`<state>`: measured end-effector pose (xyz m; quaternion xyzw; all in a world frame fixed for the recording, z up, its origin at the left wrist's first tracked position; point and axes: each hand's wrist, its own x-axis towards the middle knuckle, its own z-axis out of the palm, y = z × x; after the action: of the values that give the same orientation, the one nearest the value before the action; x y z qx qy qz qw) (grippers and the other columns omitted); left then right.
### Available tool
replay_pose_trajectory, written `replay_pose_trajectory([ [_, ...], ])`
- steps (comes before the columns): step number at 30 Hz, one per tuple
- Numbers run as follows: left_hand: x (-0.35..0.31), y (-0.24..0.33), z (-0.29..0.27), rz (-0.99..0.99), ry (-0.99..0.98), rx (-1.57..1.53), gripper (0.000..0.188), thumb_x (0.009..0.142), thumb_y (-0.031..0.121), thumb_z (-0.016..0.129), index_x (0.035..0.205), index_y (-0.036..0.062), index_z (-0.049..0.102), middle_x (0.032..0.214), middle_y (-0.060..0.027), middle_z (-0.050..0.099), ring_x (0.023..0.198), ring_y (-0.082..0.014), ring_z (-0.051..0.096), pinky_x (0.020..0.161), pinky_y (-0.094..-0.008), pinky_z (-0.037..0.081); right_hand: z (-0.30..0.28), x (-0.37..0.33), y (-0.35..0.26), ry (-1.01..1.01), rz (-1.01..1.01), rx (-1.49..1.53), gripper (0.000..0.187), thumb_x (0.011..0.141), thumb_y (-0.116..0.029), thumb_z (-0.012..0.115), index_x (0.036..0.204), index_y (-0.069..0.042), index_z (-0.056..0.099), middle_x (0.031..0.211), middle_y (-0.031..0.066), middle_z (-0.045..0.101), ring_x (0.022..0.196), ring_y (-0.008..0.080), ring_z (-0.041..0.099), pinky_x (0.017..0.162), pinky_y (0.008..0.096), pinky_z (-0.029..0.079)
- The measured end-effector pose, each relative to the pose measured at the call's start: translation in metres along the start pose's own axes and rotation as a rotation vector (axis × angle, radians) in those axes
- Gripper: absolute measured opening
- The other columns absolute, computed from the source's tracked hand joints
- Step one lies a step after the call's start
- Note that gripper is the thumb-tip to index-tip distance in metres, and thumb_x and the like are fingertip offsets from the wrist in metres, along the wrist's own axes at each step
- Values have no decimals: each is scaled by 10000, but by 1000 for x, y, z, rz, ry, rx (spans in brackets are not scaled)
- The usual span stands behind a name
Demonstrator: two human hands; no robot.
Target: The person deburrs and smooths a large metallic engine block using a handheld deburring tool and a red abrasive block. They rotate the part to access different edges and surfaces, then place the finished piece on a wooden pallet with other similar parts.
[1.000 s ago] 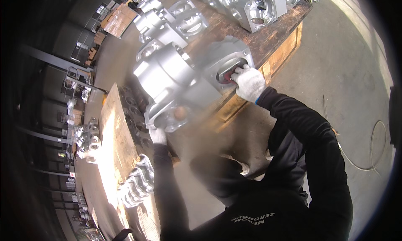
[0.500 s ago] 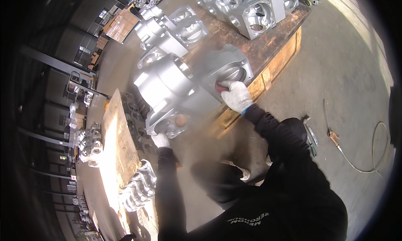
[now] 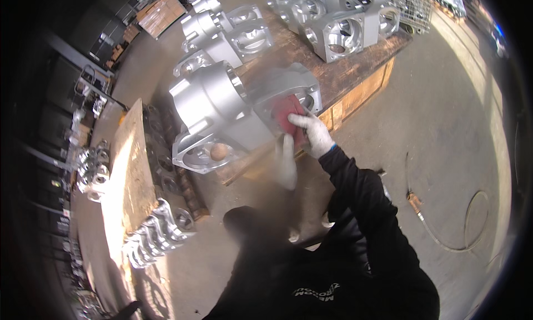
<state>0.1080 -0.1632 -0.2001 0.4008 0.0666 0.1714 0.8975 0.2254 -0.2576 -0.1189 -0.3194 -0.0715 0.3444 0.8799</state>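
Note:
My right hand, in a white knit glove, pinches a thin red abrasive pad between thumb and fingers. The pad is before the near side of a large silver-grey metal casting. My left hand, also gloved, is just below the pad, its raised fingertips at the lower edge; motion blurs it, and whether it grips the pad is unclear. The casting has a thick cylindrical body and round-holed flanges at both ends. It rests on a brown wooden crate top.
More silver castings stand on the crate's far part, others at far left. A wooden board and a ribbed metal part are at left. An air hose with an orange-brown handle lies on the floor at right.
My left hand has left the casting's near-left flange and come right, beside the pad. My right hand has drawn back from the right-hand opening, and the red pad now shows broadly.

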Motion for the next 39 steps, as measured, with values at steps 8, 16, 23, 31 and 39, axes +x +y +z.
replay_pose_trajectory([
  [8,40,28,45,308,-156,683,309,1134,292,580,1347,81,658,1138,-33,677,1017,-160,651,837,-313,543,-13,-38,-14,319,-381,-834,507,1012,-147,772,1453,29,596,1312,113,685,1212,202,653,1079,355,516],
  [16,53,61,108,-95,230,-507,385,1038,100,669,1416,63,608,1276,-105,718,1127,-243,733,977,-434,607,22,59,-114,345,-645,-1250,637,1068,-394,677,1520,37,554,1483,255,643,1422,352,594,1211,415,441],
  [23,87,30,113,172,220,515,264,994,63,707,1254,23,685,1109,-125,736,1027,-243,755,882,-434,625,-6,112,-130,148,-273,-1688,647,1100,-464,520,1557,-8,553,1575,273,565,1505,419,490,1256,444,384],
  [31,107,25,85,460,-20,1972,255,917,154,677,1132,69,785,1063,-143,776,1010,-284,757,820,-569,592,9,102,-134,226,-186,-1829,618,1104,-501,468,1537,-78,589,1504,291,613,1427,475,547,1204,493,429],
  [39,60,62,95,-124,77,-450,400,1023,199,697,1397,81,617,1229,-142,717,1001,-274,729,810,-423,604,25,96,-137,160,-181,-2000,602,1118,-517,440,1501,-86,611,1432,302,648,1385,495,566,1160,506,454],
])
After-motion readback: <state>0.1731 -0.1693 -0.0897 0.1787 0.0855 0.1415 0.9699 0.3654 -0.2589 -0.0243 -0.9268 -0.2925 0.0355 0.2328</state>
